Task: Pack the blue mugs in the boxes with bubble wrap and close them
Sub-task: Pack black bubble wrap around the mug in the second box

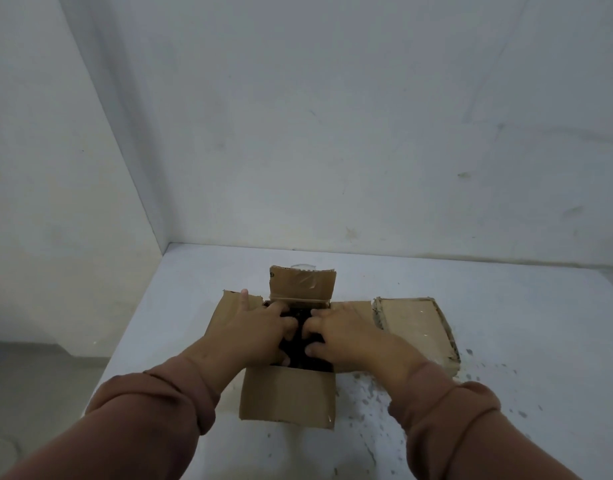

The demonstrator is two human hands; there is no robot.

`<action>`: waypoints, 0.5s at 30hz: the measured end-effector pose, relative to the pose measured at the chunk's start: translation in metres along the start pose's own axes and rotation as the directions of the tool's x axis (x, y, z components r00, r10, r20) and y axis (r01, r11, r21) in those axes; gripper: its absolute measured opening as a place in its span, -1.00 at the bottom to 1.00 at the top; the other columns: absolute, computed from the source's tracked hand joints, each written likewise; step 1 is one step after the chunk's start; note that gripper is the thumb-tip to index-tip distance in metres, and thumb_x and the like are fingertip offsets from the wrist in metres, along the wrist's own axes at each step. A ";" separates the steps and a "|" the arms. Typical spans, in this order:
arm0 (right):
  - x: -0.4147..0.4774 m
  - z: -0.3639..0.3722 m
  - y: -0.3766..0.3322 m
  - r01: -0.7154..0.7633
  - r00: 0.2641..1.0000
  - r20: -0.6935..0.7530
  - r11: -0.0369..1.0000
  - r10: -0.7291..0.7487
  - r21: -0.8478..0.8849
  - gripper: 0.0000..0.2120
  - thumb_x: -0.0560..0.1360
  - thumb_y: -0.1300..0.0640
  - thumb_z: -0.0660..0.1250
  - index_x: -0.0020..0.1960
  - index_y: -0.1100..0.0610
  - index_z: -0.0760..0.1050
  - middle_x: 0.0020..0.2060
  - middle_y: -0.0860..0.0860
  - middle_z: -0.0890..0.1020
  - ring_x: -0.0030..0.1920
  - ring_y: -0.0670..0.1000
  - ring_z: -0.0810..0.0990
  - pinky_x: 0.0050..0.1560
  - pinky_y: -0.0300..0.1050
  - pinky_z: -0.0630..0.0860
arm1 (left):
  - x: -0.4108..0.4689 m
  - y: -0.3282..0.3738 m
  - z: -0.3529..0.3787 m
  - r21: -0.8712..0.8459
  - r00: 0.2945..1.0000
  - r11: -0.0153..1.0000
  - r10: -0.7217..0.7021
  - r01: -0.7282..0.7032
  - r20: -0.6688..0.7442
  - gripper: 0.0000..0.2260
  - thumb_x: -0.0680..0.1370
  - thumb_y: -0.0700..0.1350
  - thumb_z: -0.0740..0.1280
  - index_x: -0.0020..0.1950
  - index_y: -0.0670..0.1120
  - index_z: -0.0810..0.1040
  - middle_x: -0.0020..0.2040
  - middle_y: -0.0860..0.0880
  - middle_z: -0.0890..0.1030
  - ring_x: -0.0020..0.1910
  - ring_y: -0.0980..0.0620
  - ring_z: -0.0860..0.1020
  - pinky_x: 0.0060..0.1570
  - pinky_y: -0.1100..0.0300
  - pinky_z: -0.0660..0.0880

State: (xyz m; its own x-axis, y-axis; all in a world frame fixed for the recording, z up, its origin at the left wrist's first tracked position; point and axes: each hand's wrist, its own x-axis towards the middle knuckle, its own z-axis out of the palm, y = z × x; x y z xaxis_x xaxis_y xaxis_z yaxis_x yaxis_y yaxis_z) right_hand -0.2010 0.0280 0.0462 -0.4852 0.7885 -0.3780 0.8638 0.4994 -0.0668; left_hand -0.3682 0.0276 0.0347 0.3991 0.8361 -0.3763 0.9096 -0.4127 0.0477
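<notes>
Cardboard box (287, 396) sits open at the middle of the white table (506, 306), near its front-left part, with the far flap (301, 284) standing upright, the left flap (229, 313) and right flap (358, 308) folded outward, and the near flap hanging down the front. Something dark (300, 337) fills the opening; too dim to say if it is a blue mug or wrap. Left hand (260, 327) reaches in from the left, most fingers bent down onto the dark contents, one finger stretched out over the left flap. Right hand (346, 330) reaches in from the right, fingers bent onto the same dark contents. Gripping or only pressing: cannot tell for either hand. Hands are close, not touching. Second box (416, 327), flaps down, lies just right of the open one, touching or almost touching its right flap. Brown sleeves (152, 403) are pushed up on both forearms. Grey specks mark the tabletop front-right.
</notes>
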 end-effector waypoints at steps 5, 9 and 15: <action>0.003 0.012 -0.014 -0.023 1.000 -0.023 0.986 0.019 -0.165 -0.69 0.56 -0.01 0.15 0.24 0.07 0.45 0.33 0.21 0.37 0.17 0.20 0.45 0.34 0.18 0.12 | -0.003 -0.003 0.011 0.032 0.995 0.999 0.023 -0.020 -0.093 -0.74 0.59 0.08 0.15 0.22 0.09 0.47 0.45 0.01 0.28 0.35 -0.02 0.35 0.44 -0.25 -0.09; 0.003 0.017 -0.022 -0.092 0.991 -0.103 0.991 0.082 -0.100 -0.64 0.53 0.06 0.22 0.32 0.08 0.36 0.45 0.21 0.20 0.31 0.22 0.38 0.42 0.34 -0.08 | -0.007 -0.006 0.026 -0.044 0.967 0.998 0.026 -0.038 -0.254 -0.77 0.55 0.05 0.18 0.16 0.09 0.51 0.42 0.03 0.33 0.33 0.01 0.36 0.40 -0.11 0.03; -0.001 0.027 -0.027 -0.064 0.990 -0.132 0.984 0.042 -0.166 -0.53 0.61 0.07 0.05 0.48 -0.17 0.07 0.48 0.29 0.12 0.41 0.34 0.21 0.45 0.29 -0.12 | -0.027 -0.028 0.033 -0.587 0.728 0.766 -0.556 0.262 -0.402 -0.74 0.50 -0.12 0.28 0.17 -0.03 0.54 0.36 -0.12 0.45 0.32 -0.14 0.42 0.30 -0.12 0.30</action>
State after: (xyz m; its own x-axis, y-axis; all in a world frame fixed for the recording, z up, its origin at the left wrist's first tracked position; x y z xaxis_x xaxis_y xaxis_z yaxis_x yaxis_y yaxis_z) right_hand -0.2201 0.0043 0.0237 -0.4622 0.8493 -0.2550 0.8583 0.5007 0.1120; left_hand -0.4085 0.0049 0.0131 -0.1689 0.9830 0.0717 0.8693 0.1143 0.4809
